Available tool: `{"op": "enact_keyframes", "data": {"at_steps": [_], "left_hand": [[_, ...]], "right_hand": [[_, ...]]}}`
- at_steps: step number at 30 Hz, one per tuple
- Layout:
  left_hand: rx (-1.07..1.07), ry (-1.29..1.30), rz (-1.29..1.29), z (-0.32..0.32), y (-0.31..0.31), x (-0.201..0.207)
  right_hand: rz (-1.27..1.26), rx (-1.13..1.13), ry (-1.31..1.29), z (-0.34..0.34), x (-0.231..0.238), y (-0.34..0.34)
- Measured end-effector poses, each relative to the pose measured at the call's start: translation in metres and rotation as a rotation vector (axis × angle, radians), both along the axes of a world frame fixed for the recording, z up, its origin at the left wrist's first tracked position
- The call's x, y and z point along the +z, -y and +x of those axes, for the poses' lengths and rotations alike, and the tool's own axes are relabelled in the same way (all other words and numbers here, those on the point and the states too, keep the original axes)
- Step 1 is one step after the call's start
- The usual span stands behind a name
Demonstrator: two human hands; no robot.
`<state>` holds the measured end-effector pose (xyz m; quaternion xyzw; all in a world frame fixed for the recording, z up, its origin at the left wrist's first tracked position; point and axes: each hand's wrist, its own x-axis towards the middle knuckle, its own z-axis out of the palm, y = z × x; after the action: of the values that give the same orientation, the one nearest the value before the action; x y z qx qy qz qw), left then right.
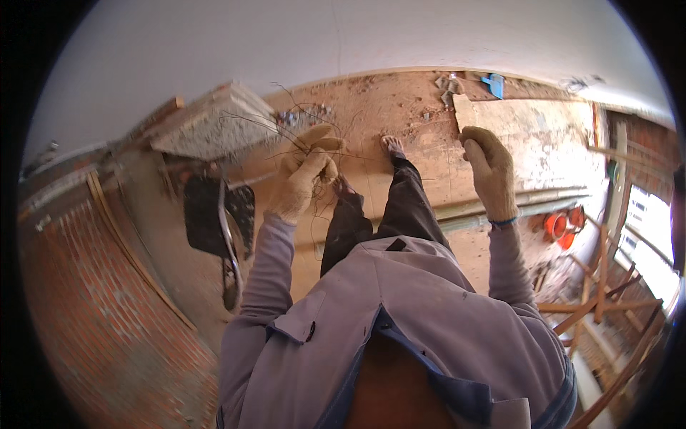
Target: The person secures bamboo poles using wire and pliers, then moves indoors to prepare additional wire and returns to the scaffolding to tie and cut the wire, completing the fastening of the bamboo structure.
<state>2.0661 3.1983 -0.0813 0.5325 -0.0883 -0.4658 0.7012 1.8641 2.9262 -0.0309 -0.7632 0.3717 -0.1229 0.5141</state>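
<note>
The left hand (306, 170) is closed on a bunch of thin wires (293, 141), whose strands fan out beyond it. The right hand (491, 171) (also gloved) is partly curled, well apart from them; whether it grips anything cannot be determined.

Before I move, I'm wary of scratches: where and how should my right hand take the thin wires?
Probably pinch them close beside the left hand, coming from the right: the thin wires bunch together there, while long loose ends splay leftward.
</note>
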Motion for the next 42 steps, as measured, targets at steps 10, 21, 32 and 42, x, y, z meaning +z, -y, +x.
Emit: {"op": "enact_keyframes", "data": {"at_steps": [10,21,32,42], "left_hand": [[-0.399,0.208,-0.307,-0.010,0.098,0.116],[-0.721,0.150,-0.305,-0.100,0.252,0.135],[-0.662,-0.041,-0.439,-0.166,0.352,0.133],[-0.907,-0.163,-0.582,-0.178,0.441,0.132]], "right_hand": [[0.277,-0.252,0.499,-0.066,0.015,-0.015],[-0.158,0.048,0.480,-0.088,0.058,0.141],[0.393,-0.370,0.683,-0.206,-0.016,0.240],[0.769,-1.108,0.900,-0.349,-0.149,0.206]]}}
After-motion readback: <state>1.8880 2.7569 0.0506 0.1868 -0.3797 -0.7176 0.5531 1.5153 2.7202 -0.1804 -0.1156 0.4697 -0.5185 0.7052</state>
